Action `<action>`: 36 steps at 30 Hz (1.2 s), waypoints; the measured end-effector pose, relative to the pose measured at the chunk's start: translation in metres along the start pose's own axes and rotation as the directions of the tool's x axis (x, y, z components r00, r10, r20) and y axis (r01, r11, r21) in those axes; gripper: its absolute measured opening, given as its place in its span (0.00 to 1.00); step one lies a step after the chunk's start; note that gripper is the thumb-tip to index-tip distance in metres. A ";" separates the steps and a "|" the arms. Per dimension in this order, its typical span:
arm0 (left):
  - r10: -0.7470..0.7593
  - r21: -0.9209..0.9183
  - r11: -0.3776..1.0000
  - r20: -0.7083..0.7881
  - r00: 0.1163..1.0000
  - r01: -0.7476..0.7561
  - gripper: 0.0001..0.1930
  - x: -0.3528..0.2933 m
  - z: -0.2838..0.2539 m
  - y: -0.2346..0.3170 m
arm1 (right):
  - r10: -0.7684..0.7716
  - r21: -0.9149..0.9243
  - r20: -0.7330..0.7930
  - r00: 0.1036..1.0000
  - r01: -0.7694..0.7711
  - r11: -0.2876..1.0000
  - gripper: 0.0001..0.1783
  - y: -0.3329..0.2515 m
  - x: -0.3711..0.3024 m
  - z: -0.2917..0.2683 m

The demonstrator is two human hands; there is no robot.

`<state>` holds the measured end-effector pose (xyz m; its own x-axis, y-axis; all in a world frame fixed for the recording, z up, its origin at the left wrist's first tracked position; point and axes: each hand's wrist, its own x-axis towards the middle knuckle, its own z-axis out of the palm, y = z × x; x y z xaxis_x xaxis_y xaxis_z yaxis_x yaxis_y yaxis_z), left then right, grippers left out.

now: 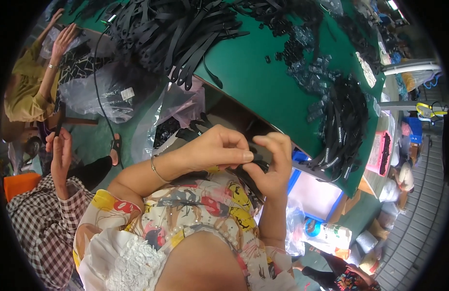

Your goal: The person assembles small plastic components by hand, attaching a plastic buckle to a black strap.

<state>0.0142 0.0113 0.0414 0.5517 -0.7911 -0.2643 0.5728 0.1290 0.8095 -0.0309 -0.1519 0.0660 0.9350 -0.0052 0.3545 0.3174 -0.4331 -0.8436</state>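
In front of my chest, my left hand [224, 148] and my right hand [277, 162] meet with their fingertips nearly touching. The left thumb and forefinger are pinched together, and the right thumb and fingers curl in toward them. Between the fingertips is a small dark piece [261, 153], mostly hidden; whether it is a strap end or a plastic part I cannot tell. Beyond my hands stands a green table [253, 68]. A big heap of black straps [181, 34] hangs over its near left edge. Another bundle of black straps with white lettering [343, 128] lies at its right.
Small black buckles [292, 48] and clear-wrapped pieces [314, 80] lie on the table. Below its edge is a blue-rimmed tray [314, 194]. Two people sit at the left: one in a checkered sleeve [45, 218], one in an olive top [28, 92]. Plastic bags [113, 92] lie nearby.
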 end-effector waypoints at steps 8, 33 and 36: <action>0.127 0.023 0.992 0.041 0.991 -0.128 0.12 0.000 -0.002 -0.003 | 0.104 0.306 0.085 0.991 -0.126 0.944 0.15 0.020 -0.014 -0.006; 0.145 0.991 0.116 -0.086 0.986 0.069 0.15 -0.013 -0.074 -0.031 | -0.101 -0.744 -0.181 0.978 -0.068 0.665 0.07 0.043 -0.005 -0.087; 0.383 0.980 0.182 -0.001 0.924 -0.075 0.11 -0.002 -0.060 0.005 | 0.007 -0.930 -0.244 0.970 -0.236 0.281 0.12 0.070 0.021 -0.114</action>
<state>0.0517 0.0495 0.0146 0.7295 -0.6809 0.0651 -0.5311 -0.5038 0.6813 -0.0076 -0.2849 0.0605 0.8707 -0.2277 0.4360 -0.2781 -0.9590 0.0545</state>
